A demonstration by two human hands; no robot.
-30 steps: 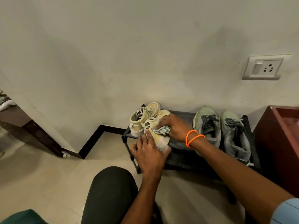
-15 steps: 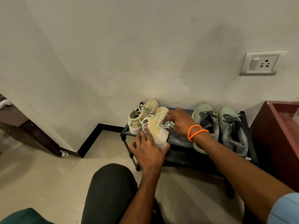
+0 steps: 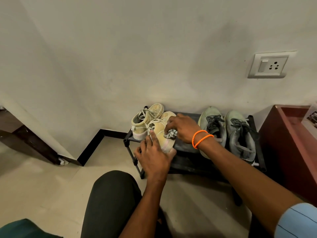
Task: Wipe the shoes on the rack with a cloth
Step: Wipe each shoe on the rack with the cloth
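A black shoe rack (image 3: 187,152) stands on pale floor tiles (image 3: 42,177) against your plaster wall (image 3: 120,57). Your left hand (image 3: 154,157) grips the yellow canvas sneaker (image 3: 161,133); your right hand (image 3: 183,129) pinches a crumpled cloth (image 3: 170,133) against it.

No text, label, brand name or number can be read anywhere in the head view. The wall socket plate (image 3: 269,65) carries only a switch and three pin holes, with no marking that can be made out. The yellow shoes (image 3: 151,121) to the left of the socket plate, low on the rack, and the grey-green shoes (image 3: 228,129) directly below it show no legible logo or lettering. A small light object at the far right edge, below the socket plate, is too blurred to tell whether it bears print.
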